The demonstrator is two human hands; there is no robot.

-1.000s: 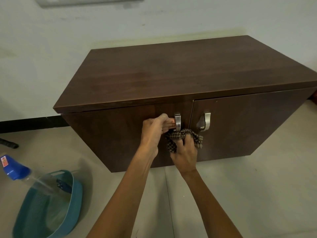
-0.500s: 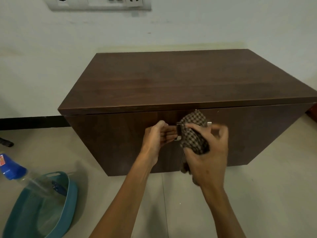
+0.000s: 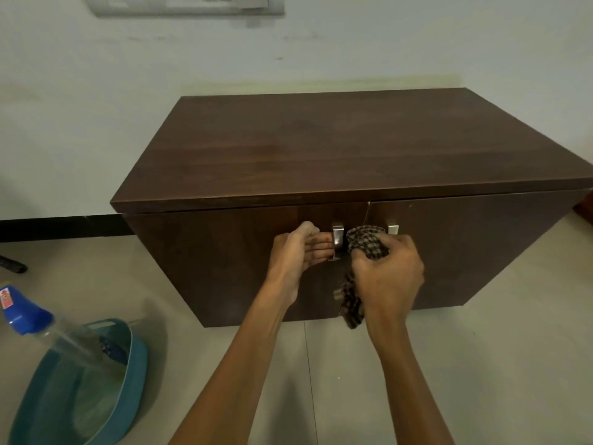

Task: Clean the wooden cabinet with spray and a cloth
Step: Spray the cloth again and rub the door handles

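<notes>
A dark wooden cabinet (image 3: 321, 149) with two doors stands on the floor against the wall. My left hand (image 3: 295, 252) grips the metal handle (image 3: 337, 240) of the left door, fingers curled behind it. My right hand (image 3: 388, 271) holds a bunched brown checked cloth (image 3: 365, 244) against the front between the two handles, and a tail of cloth hangs below the hand. Only the top of the right door's handle (image 3: 392, 229) shows above my right hand. A clear spray bottle with a blue head (image 3: 25, 311) leans at the far left.
A teal plastic basin (image 3: 134, 354) sits on the tiled floor at the lower left, under the bottle. A switch and socket plate (image 3: 183, 4) is on the wall above. A dark object (image 3: 12, 264) lies on the floor at the far left.
My right hand lifted the cloth from below the handles up to handle height. The left hand kept its grip on the left handle. The view tilted upward, revealing the wall sockets.
</notes>
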